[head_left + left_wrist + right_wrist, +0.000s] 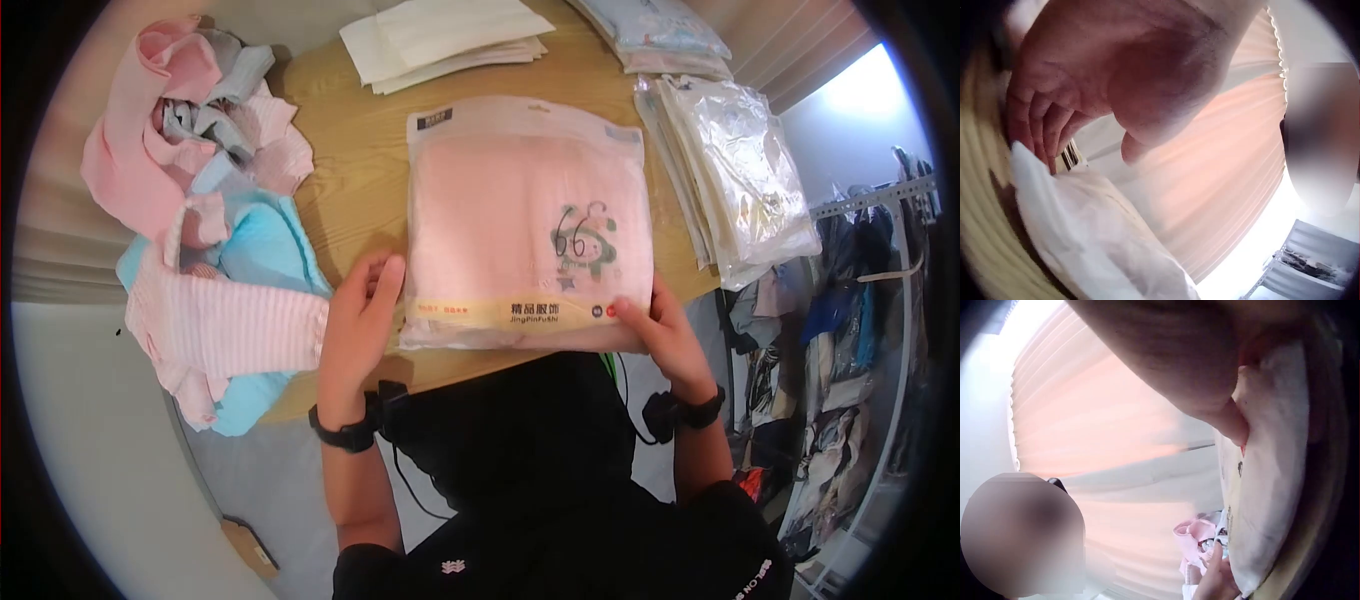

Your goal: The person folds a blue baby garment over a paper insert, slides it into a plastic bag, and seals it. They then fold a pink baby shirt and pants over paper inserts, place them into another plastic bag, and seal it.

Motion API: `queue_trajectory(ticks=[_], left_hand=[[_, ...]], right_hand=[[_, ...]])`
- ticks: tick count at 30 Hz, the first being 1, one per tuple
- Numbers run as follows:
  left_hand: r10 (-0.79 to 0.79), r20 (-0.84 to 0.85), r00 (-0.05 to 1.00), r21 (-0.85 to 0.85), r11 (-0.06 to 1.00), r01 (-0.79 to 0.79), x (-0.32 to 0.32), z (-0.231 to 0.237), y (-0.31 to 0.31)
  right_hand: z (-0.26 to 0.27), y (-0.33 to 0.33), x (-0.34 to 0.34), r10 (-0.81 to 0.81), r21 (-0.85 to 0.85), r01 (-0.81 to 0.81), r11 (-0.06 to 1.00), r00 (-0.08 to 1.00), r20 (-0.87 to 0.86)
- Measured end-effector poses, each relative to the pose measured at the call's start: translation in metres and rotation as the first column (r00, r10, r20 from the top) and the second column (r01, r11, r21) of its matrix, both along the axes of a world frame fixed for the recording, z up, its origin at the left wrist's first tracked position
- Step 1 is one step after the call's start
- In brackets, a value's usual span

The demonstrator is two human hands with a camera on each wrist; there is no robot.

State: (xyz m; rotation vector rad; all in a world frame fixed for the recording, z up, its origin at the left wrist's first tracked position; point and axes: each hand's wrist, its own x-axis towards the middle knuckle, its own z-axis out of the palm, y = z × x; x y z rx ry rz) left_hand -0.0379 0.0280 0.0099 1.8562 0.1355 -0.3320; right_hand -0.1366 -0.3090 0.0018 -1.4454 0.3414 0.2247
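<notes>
A clear plastic clothing bag (480, 215) with folded pink fabric inside lies flat at the table's front edge. It has a green cartoon print, a yellow label strip and a hang hole at its far edge. My right hand (675, 335) grips its near right corner, thumb on top and fingers under the side. Beside the bag's left edge is my left hand (360, 315), its fingers loosely bent and not closed round the bag. In the left wrist view, that hand's fingers (1047, 125) hang by the pale bag corner (1079, 219).
Loose pink, grey and blue garments (220, 270) are heaped along the table's left side. White flat packets (440, 45) lie at the back. More bagged clothing (745, 170) lies along the right edge, below another bag (655, 35). A rack with clothes (850, 330) stands right of the table.
</notes>
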Motion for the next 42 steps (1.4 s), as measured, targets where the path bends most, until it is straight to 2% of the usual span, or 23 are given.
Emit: queue_trajectory(ticks=[1,4,7,8,9,10,11,13,14,15,17,21,23,24,25,28,29,32,35,37,38,41,42], left_hand=[[0.032,-0.015,0.999,-0.05,0.998,-0.033,-0.001,-0.003,-0.004],[-0.076,0.017,0.997,-0.217,0.973,0.078,-0.004,0.008,-0.016],[-0.133,0.319,0.938,-0.078,0.983,0.166,-0.013,0.021,-0.005],[-0.117,0.393,0.912,-0.123,0.976,0.178,-0.015,0.027,-0.004],[-0.098,0.458,0.883,-0.174,0.965,0.197,-0.019,0.035,-0.005],[-0.072,0.521,0.851,-0.225,0.95,0.218,-0.023,0.037,-0.006],[0.019,0.435,0.9,-0.377,0.912,0.163,-0.024,0.025,-0.008],[0.155,0.214,0.965,-0.625,0.78,0.013,-0.02,-0.033,-0.011],[0.139,0.18,0.974,-0.625,0.781,0.004,-0.014,-0.041,-0.016],[0.104,0.18,0.978,-0.594,0.804,0.024,-0.015,-0.04,-0.024],[0.045,0.248,0.968,-0.484,0.871,0.083,-0.02,-0.034,-0.028],[-0.04,0.459,0.888,-0.095,0.991,0.094,-0.042,-0.02,-0.012],[-0.052,0.555,0.83,0.085,0.996,0.006,-0.045,-0.015,-0.007],[-0.047,0.593,0.804,0.143,0.989,-0.048,-0.045,-0.014,-0.009],[0.085,0.487,0.869,-0.209,0.978,0.021,-0.042,0.008,-0.023],[0.29,0.418,0.861,-0.341,0.928,-0.147,-0.041,0.013,-0.022],[0.351,0.396,0.849,-0.379,0.904,-0.197,-0.045,0.011,-0.021],[0.475,0.376,0.796,-0.481,0.834,-0.271,-0.036,0.01,-0.022],[0.532,0.252,0.808,-0.605,0.739,-0.298,-0.037,0.032,-0.048],[0.566,0.148,0.811,-0.706,0.634,-0.314,-0.037,0.042,-0.063],[0.56,0.173,0.81,-0.706,0.644,-0.295,-0.04,0.039,-0.067],[0.54,0.284,0.793,-0.696,0.685,-0.217,-0.051,0.02,-0.067],[0.514,0.346,0.785,-0.685,0.71,-0.163,-0.055,0.016,-0.064]], right_hand=[[-0.001,0.003,0.002,0.011,-0.02,-0.01,1.0,0.999,0.037],[-0.008,0.003,0.005,0.004,-0.056,0.008,0.998,0.98,0.201],[0.001,0.001,0.009,-0.016,0.004,0.015,1.0,0.929,0.369],[0.011,-0.003,0.007,-0.032,0.027,0.023,0.999,0.909,0.415],[0.026,-0.004,0.01,-0.008,-0.042,0.028,0.999,0.911,0.412],[0.027,-0.011,0.011,0.041,-0.185,0.04,0.982,0.91,0.413],[0.024,-0.017,0.012,0.089,-0.321,0.05,0.946,0.91,0.406],[0.036,-0.013,0.023,-0.079,0.055,0.062,0.997,0.913,0.401],[0.047,-0.003,0.031,-0.264,0.543,0.055,0.838,0.912,0.314],[0.038,-0.001,0.034,-0.167,0.357,0.012,0.934,0.898,0.407],[0.031,-0.002,0.029,-0.049,0.141,-0.012,0.99,0.904,0.424],[0.022,-0.015,0.02,0.008,0.188,-0.059,0.98,0.965,0.262],[-0.007,-0.015,0.024,0.126,-0.104,-0.093,0.99,0.918,0.375],[-0.005,-0.009,0.028,0.106,-0.195,-0.022,0.981,0.896,0.431],[-0.003,-0.005,0.033,0.095,-0.28,0.055,0.959,0.864,0.495],[-0.029,0.006,0.023,-0.054,-0.075,0.118,0.99,0.817,0.574],[-0.03,0.015,0.014,-0.217,0.158,0.161,0.974,0.859,0.464],[-0.024,0.041,-0.002,-0.378,0.528,0.252,0.811,0.914,0.144],[-0.02,0.059,0.004,-0.196,0.81,0.025,0.586,0.974,0.112],[-0.014,0.072,0.014,-0.191,0.764,-0.066,0.642,0.951,0.243],[-0.012,0.078,0.018,-0.178,0.735,-0.113,0.669,0.935,0.306],[-0.011,0.095,0.024,-0.19,0.594,-0.038,0.804,0.929,0.317],[-0.006,0.098,0.027,-0.224,0.593,-0.009,0.805,0.921,0.318]])
